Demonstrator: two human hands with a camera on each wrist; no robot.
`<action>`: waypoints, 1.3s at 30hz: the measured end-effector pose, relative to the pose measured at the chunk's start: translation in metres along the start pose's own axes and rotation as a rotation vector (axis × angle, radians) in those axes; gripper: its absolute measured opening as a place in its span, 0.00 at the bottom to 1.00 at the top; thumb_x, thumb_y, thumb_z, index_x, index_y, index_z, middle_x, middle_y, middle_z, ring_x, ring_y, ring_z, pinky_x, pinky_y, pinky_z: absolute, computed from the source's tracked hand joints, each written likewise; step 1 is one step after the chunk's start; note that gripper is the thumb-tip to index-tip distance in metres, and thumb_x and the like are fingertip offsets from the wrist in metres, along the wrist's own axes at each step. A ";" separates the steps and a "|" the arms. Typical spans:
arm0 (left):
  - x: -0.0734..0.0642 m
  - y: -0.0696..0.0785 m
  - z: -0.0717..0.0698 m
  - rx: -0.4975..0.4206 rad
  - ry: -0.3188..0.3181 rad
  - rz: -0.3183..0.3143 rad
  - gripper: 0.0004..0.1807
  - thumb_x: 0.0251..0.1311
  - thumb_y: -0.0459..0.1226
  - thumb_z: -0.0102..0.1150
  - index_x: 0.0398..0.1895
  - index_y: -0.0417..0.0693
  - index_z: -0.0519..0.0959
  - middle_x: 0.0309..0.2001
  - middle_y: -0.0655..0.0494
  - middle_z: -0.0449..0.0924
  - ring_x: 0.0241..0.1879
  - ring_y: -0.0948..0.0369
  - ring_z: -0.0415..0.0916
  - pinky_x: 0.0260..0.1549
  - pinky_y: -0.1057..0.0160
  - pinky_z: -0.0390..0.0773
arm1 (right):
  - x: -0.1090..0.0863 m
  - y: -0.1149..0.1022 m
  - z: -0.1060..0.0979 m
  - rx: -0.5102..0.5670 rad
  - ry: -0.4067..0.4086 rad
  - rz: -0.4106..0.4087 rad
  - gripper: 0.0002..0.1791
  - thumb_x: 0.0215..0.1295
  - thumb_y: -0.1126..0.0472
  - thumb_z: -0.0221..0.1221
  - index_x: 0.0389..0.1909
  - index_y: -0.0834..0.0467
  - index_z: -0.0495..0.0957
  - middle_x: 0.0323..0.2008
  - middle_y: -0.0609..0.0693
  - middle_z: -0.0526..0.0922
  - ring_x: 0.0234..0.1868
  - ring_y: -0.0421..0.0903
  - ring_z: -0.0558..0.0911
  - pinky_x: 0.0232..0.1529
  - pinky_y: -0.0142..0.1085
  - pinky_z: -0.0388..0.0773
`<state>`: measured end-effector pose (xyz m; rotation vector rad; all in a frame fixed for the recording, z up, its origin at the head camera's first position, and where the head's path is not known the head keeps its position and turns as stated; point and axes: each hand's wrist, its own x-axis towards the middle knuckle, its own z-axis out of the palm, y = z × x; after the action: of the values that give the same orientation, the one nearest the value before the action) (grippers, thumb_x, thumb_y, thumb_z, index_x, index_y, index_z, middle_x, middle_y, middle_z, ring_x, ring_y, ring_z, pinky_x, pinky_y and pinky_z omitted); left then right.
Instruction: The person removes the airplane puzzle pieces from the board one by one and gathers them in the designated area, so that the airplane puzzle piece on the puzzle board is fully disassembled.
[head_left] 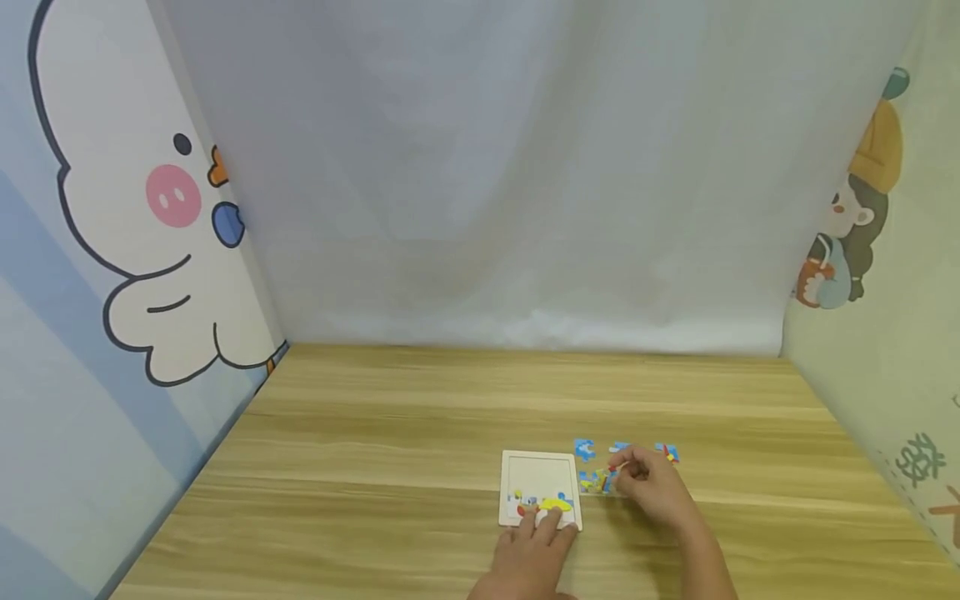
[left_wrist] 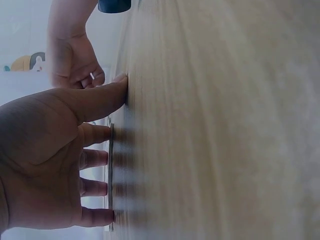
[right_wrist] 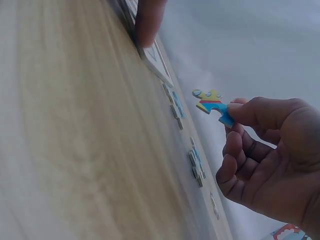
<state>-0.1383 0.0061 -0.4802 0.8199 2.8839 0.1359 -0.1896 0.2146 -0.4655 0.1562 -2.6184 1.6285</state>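
A square puzzle board with a pale rim lies on the table, with several colourful pieces fitted along its near side. My left hand rests its straight fingertips on the board's near edge; in the left wrist view its thumb touches the tabletop. Right of the board, my right hand pinches a puzzle piece between thumb and forefinger. That puzzle piece, yellow, red and blue with knobbed edges, is held up above the table in the right wrist view.
Loose puzzle pieces lie right of the board, among them a blue one near its far corner and a blue and red one farther right. A pale curtain hangs behind the wood-grain table; printed walls stand on both sides.
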 end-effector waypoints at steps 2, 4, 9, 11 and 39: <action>0.000 0.000 0.000 0.003 -0.001 -0.002 0.43 0.43 0.60 0.65 0.65 0.60 0.65 0.66 0.59 0.59 0.64 0.51 0.55 0.50 0.47 0.68 | -0.002 0.000 -0.005 0.005 0.003 0.021 0.09 0.54 0.76 0.55 0.38 0.68 0.75 0.26 0.53 0.77 0.26 0.44 0.73 0.27 0.31 0.73; 0.000 0.001 -0.001 0.001 -0.002 -0.003 0.43 0.44 0.60 0.65 0.65 0.59 0.65 0.66 0.59 0.58 0.64 0.50 0.55 0.50 0.47 0.68 | -0.005 0.000 -0.010 -0.004 0.012 0.028 0.09 0.56 0.75 0.55 0.39 0.68 0.75 0.27 0.53 0.77 0.27 0.45 0.74 0.27 0.32 0.73; -0.002 0.002 -0.003 -0.025 -0.011 0.003 0.43 0.45 0.59 0.65 0.66 0.58 0.64 0.67 0.57 0.57 0.65 0.50 0.54 0.52 0.45 0.66 | -0.010 0.000 -0.023 -0.004 0.019 0.048 0.11 0.58 0.72 0.58 0.42 0.69 0.74 0.30 0.55 0.77 0.30 0.47 0.74 0.29 0.33 0.74; -0.003 0.002 -0.003 -0.042 -0.017 0.004 0.43 0.45 0.59 0.65 0.66 0.58 0.63 0.68 0.57 0.56 0.66 0.49 0.53 0.52 0.45 0.65 | -0.012 0.001 -0.028 0.006 0.018 0.061 0.12 0.59 0.71 0.58 0.44 0.69 0.74 0.31 0.56 0.78 0.32 0.48 0.75 0.31 0.34 0.75; -0.010 0.002 -0.007 -0.167 0.084 0.039 0.37 0.44 0.54 0.68 0.60 0.52 0.71 0.60 0.49 0.62 0.62 0.49 0.57 0.52 0.46 0.66 | -0.024 0.036 -0.069 -0.041 0.110 0.189 0.17 0.59 0.68 0.59 0.48 0.72 0.71 0.32 0.55 0.80 0.30 0.46 0.77 0.29 0.34 0.75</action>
<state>-0.1299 0.0025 -0.4722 0.8587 2.8843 0.4191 -0.1708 0.2932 -0.4695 -0.1823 -2.6500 1.5831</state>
